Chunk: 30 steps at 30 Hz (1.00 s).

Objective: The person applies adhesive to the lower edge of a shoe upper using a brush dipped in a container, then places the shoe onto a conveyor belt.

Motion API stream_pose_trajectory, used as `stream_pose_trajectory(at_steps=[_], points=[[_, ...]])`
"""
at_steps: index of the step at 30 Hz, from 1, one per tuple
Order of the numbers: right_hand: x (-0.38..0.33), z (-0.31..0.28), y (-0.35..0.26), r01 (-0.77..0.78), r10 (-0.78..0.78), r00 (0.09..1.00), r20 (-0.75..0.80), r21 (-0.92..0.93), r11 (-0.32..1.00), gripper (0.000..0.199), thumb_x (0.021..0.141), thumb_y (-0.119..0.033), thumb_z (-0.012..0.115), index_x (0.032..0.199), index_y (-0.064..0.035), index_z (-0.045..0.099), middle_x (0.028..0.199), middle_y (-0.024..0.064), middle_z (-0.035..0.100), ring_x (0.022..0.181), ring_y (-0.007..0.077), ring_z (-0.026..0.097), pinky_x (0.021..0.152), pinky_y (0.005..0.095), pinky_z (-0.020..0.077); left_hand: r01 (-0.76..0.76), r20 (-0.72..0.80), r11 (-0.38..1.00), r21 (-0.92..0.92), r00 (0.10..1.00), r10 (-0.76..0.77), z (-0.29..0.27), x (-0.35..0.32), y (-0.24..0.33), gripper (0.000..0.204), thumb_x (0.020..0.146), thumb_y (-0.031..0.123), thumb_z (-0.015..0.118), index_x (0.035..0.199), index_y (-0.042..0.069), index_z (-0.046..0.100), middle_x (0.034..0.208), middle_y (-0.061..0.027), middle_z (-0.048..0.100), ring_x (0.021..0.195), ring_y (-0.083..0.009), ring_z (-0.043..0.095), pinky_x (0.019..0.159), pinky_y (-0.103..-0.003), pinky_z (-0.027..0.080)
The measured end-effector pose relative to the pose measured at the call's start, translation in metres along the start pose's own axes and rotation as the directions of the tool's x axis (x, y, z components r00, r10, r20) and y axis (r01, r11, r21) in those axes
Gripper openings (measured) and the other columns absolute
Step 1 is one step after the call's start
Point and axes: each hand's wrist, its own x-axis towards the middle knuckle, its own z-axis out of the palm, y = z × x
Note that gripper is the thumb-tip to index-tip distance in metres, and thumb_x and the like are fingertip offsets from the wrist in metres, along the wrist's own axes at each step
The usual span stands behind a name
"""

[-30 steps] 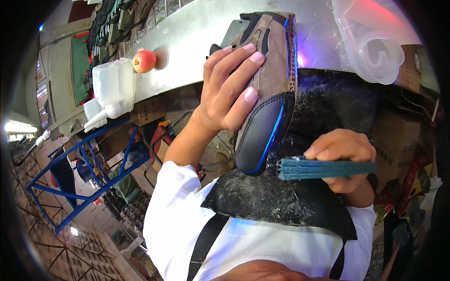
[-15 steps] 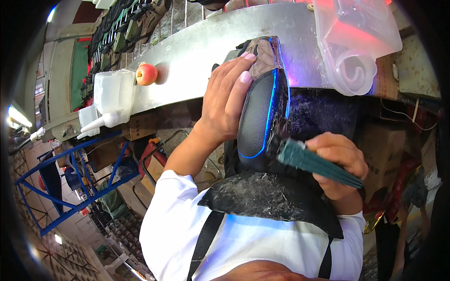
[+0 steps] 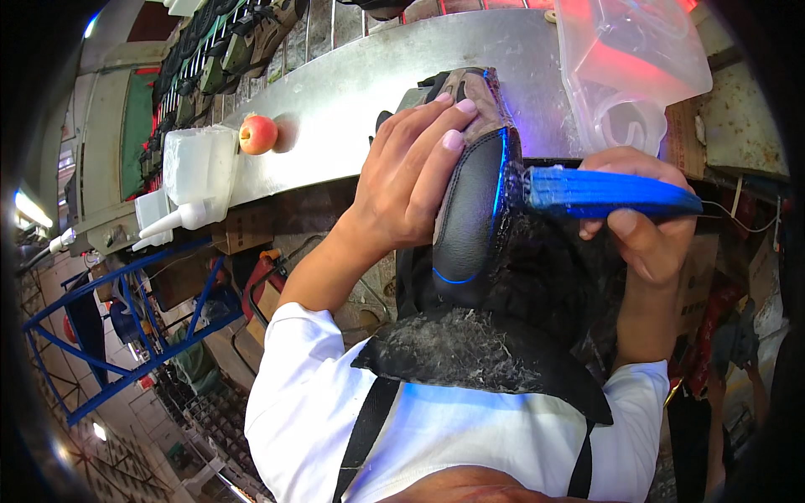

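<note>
A shoe with a black leather heel and a brownish forefoot lies on its side, toe pointing away from me. Its bottom rim faces right and catches a thin line of blue light. My left hand wraps over the shoe's upper from the left, fingers spread along it and thumb hidden. In my right hand is a flat-handled brush, gripped between thumb and fingers and lit bright blue. The brush's dark tip meets the rim of the shoe's bottom near mid-length.
A metal bench curves behind the shoe. On it are an apple, a translucent container with a nozzle at left and a larger clear plastic container at right. Several shoes sit on a wire rack beyond. A dark apron covers my chest.
My right hand has moved up and away from me with the brush, which now lies nearly level and looks blue instead of green. The shoe and left hand have barely shifted.
</note>
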Motion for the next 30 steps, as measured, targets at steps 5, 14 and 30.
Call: stream_pose_trajectory(at_steps=[5,14,30], points=[[-0.008,0.001,0.000,0.124,-0.122,0.992,0.038,-0.056,0.991,0.028,0.082,-0.004,0.071,0.105,0.0126,0.067,0.101,0.0257,0.068,0.068,0.0195,0.067,0.064,0.0299,0.0562,-0.012,-0.014,1.000,0.005,1.000,0.012,0.002,0.002,-0.001,0.054,0.083,0.008,0.067,0.129,-0.007,0.043,0.122,-0.0294,0.063,0.102,-0.0439,0.066,0.085,-0.051,0.053],[-0.012,0.002,-0.009,0.247,-0.213,0.965,0.155,-0.250,0.936,0.027,0.079,-0.012,0.075,0.097,0.0062,0.068,0.090,0.0211,0.070,0.070,0.0229,0.069,0.064,0.0315,0.0572,-0.043,-0.017,0.999,0.024,0.999,0.043,0.003,0.009,-0.002,0.056,0.081,0.009,0.067,0.129,-0.008,0.045,0.122,-0.0279,0.063,0.100,-0.0424,0.066,0.085,-0.050,0.053],[-0.034,0.030,-0.037,0.318,-0.361,0.930,0.064,-0.630,0.709,0.035,0.087,-0.034,0.076,0.094,-0.0027,0.063,0.085,0.0161,0.070,0.070,0.0226,0.068,0.065,0.0330,0.0551,0.052,0.048,0.995,0.085,0.997,-0.057,0.000,0.030,0.007,0.069,0.073,0.020,0.073,0.131,-0.007,0.048,0.124,-0.0243,0.063,0.105,-0.0368,0.065,0.089,-0.046,0.051]])
